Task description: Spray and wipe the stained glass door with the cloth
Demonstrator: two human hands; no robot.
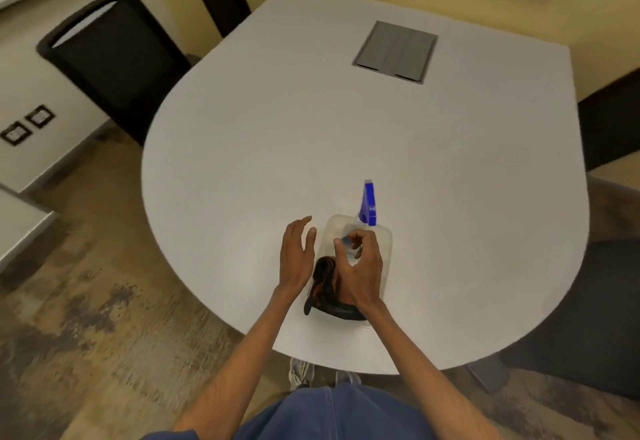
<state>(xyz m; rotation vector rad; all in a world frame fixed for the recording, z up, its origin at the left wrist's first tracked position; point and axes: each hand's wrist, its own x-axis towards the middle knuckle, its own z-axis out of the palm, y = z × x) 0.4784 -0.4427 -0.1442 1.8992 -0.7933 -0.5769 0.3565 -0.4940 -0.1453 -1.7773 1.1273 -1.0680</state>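
The broad white table (346, 120) rounds toward the viewer, with a grey hatch (394, 51) far across it. Just inside the near edge lies the spray bottle (369, 211), nozzle pointing far, with the dark cloth (323, 280) at its near end. The left hand (294, 259) hovers spread just left of them. The right hand (360, 273) curls over the bottle's neck, apparently gripping it.

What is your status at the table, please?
Left hand open beside the spray bottle. Right hand over it, grip unclear. Cloth between the wrists.
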